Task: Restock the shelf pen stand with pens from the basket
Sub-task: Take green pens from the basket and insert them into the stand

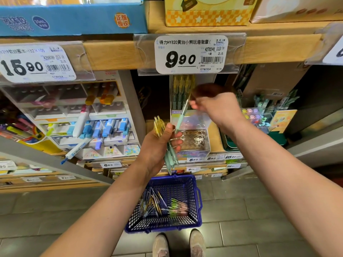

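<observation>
My left hand [159, 145] grips a bundle of pens [168, 147] with yellow tops and pale green barrels, held in front of the shelf. My right hand [213, 108] pinches a single pale green pen [182, 114] by its upper end, tip pointing down over the clear pen stand [194, 140], whose round holes are mostly bare. A few yellow-topped pens [182, 91] stand in the back rows of the stand. On the floor below sits the blue basket [194, 197] with several loose pens [163, 204] in it.
A marker display rack [89, 123] fills the shelf to the left. Another clear pen display [259, 117] stands to the right. The wooden shelf edge above carries price tags [191, 54]. My shoes [178, 243] are just behind the basket on the tiled floor.
</observation>
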